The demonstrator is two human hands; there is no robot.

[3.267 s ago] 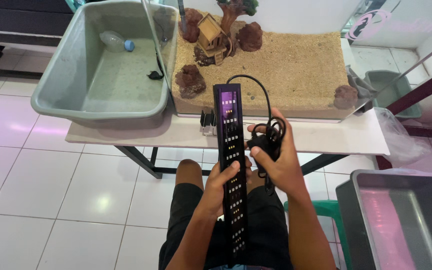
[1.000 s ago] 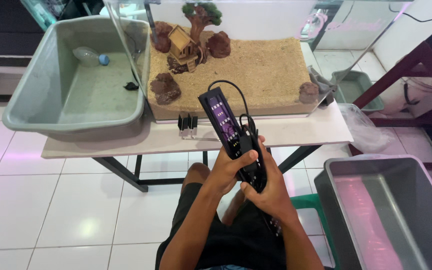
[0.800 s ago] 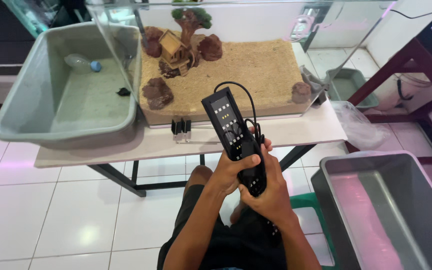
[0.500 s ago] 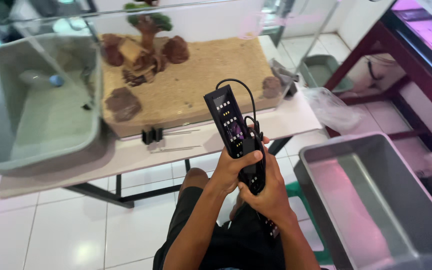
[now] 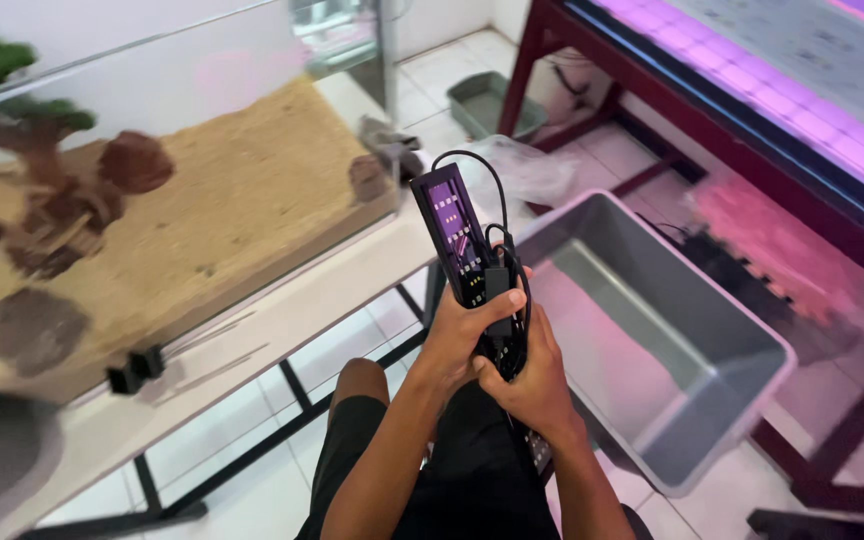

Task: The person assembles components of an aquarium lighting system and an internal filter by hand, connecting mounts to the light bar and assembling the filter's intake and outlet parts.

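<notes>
I hold a long black light bar (image 5: 454,232) with rows of small diodes upright over my lap. My left hand (image 5: 464,338) grips its middle, thumb across a small black box on its cable. My right hand (image 5: 529,380) wraps the bar and the bundled black cable (image 5: 500,243) just below. The bar's lower end pokes out under my right hand.
A glass tank (image 5: 202,230) with sand, brown rocks and small trees sits on a white table (image 5: 282,320) at left. A large grey tub (image 5: 652,330) stands on the floor at right, beside a dark red rack (image 5: 752,130) lit pink. A small green tray (image 5: 487,100) lies beyond.
My view has swung right: the tank and table slid left, the grey tub and the red rack came into view. Both hands keep the same hold on the light bar.
</notes>
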